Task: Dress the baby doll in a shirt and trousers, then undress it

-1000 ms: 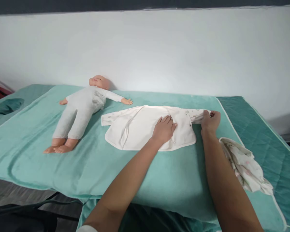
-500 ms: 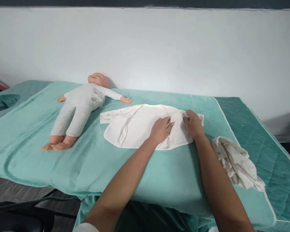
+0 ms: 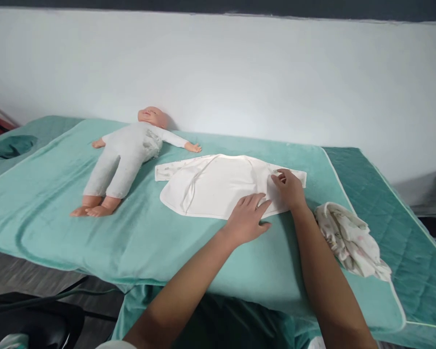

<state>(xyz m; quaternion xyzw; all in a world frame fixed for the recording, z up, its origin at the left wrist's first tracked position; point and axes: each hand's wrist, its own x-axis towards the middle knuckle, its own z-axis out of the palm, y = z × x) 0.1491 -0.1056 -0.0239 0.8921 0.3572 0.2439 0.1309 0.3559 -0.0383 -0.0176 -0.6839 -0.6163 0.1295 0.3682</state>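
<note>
Slanting inward: left hand [image 3: 247, 219] fanned wide; right hand [image 3: 290, 189] curled over shirt [image 3: 220, 184], grip unclear.

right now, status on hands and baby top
Left hand open, right hand curled, both at baby top. Top spread flat. Baby doll, crumpled patterned cloth lie apart from it.

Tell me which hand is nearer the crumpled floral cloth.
Right. The right hand is left of and beyond the crumpled floral cloth; the left hand is farther left of it.

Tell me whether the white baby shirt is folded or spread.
Spread: the white baby shirt lies flat on the green cover, its sleeves extending to either side.
</note>
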